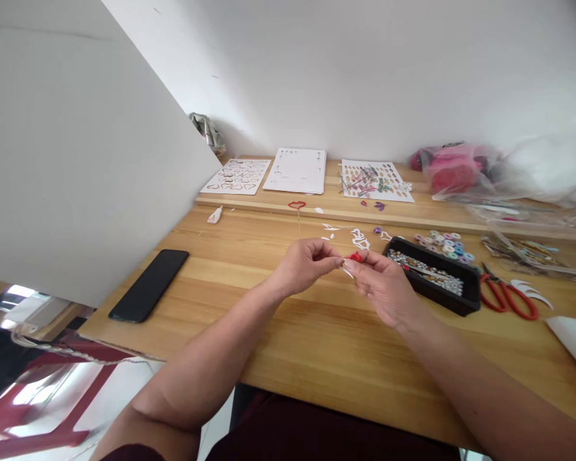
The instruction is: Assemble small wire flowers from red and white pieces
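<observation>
Over the middle of the wooden table, my left hand [308,264] and my right hand [381,282] meet fingertip to fingertip, both closed in a pinch. Between the right thumb and fingers is a small red piece [355,257]; its exact kind is too small to tell. A narrow white strip [347,273] sticks out below the fingertips. Whatever the left fingertips grip is hidden. Just beyond the hands lie white paper cut-outs [360,239]. A black tray [471,301] of silvery and brown beads stands right of my right hand, with a tweezers-like tool [425,271] lying across it.
Red-handled scissors [509,296] and thread spools [446,244] lie by the tray. A phone [150,285] and a small white bottle [214,215] are at left. Pattern sheets [295,169] and a red wire-like outline [297,205] lie behind. Plastic bags [461,169] fill the back right.
</observation>
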### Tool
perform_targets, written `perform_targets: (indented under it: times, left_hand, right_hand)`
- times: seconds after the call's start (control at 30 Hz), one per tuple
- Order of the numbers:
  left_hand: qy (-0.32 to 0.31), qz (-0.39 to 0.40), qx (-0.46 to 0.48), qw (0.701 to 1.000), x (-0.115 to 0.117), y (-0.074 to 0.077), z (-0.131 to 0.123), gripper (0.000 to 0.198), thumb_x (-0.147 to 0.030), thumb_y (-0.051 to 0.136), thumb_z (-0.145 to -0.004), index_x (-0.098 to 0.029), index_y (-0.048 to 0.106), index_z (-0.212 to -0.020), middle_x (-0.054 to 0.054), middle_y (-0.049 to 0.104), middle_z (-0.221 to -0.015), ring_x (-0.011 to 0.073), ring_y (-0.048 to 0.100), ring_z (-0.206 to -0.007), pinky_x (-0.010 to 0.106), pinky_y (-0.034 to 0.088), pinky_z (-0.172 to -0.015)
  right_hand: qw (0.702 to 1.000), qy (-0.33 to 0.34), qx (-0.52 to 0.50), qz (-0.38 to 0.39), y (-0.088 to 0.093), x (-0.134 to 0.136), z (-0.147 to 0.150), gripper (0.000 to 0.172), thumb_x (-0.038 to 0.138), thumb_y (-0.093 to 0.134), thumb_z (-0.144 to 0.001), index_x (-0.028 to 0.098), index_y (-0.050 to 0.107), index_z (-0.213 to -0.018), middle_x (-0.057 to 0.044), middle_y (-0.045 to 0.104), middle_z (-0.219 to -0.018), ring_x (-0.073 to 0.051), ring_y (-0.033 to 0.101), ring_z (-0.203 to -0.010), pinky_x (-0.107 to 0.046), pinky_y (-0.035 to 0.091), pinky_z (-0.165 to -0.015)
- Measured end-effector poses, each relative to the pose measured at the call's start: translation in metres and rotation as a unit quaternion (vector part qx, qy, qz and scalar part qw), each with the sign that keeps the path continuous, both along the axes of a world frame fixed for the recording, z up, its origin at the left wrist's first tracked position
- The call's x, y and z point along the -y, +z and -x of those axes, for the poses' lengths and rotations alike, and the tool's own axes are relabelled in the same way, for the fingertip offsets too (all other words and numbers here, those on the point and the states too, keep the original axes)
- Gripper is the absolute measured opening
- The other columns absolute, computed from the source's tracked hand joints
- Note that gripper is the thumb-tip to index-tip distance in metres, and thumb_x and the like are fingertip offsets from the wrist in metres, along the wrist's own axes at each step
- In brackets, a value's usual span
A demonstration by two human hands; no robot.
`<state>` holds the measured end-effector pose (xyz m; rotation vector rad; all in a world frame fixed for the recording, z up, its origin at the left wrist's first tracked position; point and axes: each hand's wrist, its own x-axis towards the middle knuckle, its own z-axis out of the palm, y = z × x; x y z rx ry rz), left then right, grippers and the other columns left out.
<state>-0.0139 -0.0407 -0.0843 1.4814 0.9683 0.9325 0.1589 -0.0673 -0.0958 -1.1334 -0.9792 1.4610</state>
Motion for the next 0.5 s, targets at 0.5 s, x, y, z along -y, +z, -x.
perform_targets:
  times: [0.5]
  left_hand:
    - [0.008,0.0,-0.013,1.0,0.0017,0.0017,0.0011,0.023,-0.033,0.071,-0.077,-0.011,0.067,-0.082,0.002,0.063,-0.072,0.0103,0.051,-0.064,0.025,0.037,-0.062]
  right_hand:
    - [0.999,-0.045,-0.027,0.006,0.0014,0.0046,0.006,0.033,0.038,0.09,-0.06,0.017,0.067,-0.069,0.007,0.048,-0.05,-0.002,0.029,-0.041,-0.022,0.019,-0.041]
